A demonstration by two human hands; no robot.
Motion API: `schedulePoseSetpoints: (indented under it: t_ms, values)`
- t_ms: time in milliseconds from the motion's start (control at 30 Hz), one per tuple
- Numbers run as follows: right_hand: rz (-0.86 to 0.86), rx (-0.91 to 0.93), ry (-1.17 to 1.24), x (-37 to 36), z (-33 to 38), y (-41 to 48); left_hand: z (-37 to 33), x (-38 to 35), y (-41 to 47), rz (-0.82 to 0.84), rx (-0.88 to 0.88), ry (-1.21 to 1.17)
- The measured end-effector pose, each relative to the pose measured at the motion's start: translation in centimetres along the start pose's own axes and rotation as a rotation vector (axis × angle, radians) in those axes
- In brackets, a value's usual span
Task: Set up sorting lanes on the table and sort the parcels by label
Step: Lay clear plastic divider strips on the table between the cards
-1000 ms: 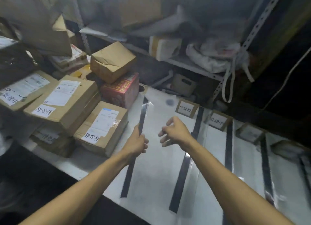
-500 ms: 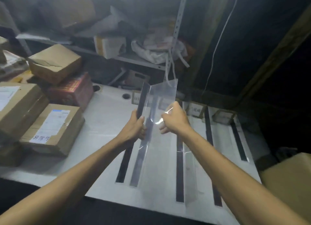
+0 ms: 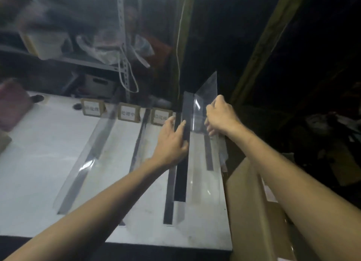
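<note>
Hands met on one clear divider (image 3: pixel 206 88), which stood near the right edge of the table (image 3: pixel 48 143). The left hand (image 3: pixel 172 143) lay with straight, slightly spread fingers flat on the black base strip (image 3: pixel 180 182) of it, I think to press the strip down on the white top so that it would sit in line. The right hand (image 3: pixel 220 118), just to the right of the left one, curled its fingers round the upright clear wall, probably to keep the wall straight while the base was pushed down. To the left of the left hand, two other dividers (image 3: pixel 86 159) lay on the table. Beyond its fingertips small label cards (image 3: pixel 129 115) stood in a row to name the lanes. Under the right forearm sat a big cardboard box (image 3: pixel 254 212). Parcels were not clearly visible.
</note>
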State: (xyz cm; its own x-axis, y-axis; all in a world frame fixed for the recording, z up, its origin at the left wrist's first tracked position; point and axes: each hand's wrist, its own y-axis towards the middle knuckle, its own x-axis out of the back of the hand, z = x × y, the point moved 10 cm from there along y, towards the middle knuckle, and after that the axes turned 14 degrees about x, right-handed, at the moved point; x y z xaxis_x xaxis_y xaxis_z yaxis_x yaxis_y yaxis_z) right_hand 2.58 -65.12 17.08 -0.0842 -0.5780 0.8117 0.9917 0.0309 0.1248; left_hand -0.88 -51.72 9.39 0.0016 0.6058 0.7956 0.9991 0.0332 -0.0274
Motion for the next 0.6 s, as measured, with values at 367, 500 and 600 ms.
schedulePoseSetpoints:
  t_ms: [367, 500, 600]
  values:
    - [0.255, -0.102, -0.235, -3.5, -11.5, -1.4, -5.3, -16.3, -2.9, 0.313, -0.276, 0.707]
    - [0.395, -0.176, -0.264, -6.5, -14.8, -2.4, -3.8, -20.5, -3.1, 0.413, -0.251, 0.800]
    - [0.486, -0.191, -0.316, -7.9, -16.1, -2.9, -3.0, -23.1, -3.4, 0.462, -0.257, 0.838]
